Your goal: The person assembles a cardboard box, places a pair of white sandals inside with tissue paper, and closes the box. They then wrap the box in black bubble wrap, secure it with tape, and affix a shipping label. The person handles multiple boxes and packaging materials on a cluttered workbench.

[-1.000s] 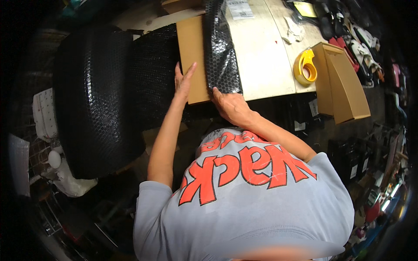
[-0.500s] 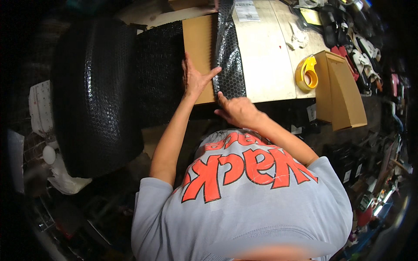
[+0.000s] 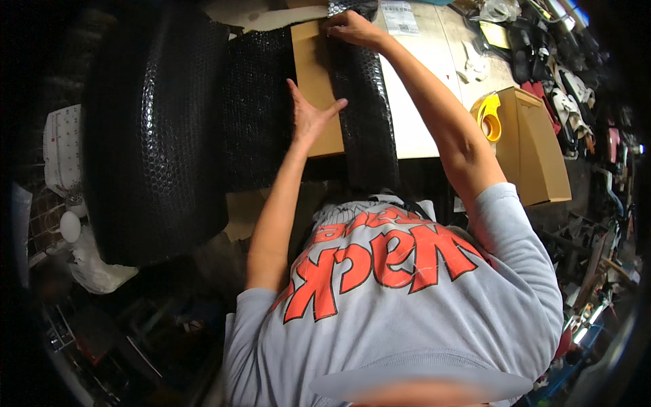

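A flat brown cardboard box lies on the table, on a sheet of black bubble wrap that runs to the left. My left hand rests on the box's near part, thumb and fingers spread wide between its two long sides. Along the right side of the box lies a flap of black bubble wrap, its near end hanging past the table edge. My right hand reaches to the far end of this flap, with curled fingers pinching its edge beside the box. The fingertips are partly hidden.
A big roll of black bubble wrap stands at the left. On the right are a yellow tape dispenser and an upright brown carton. A printed label sheet lies at the back, with several shoes beyond at the right.
My right hand has moved from the near end of the bubble wrap flap to its far end. The flap's near end now hangs lower. My left hand stays spread on the box.
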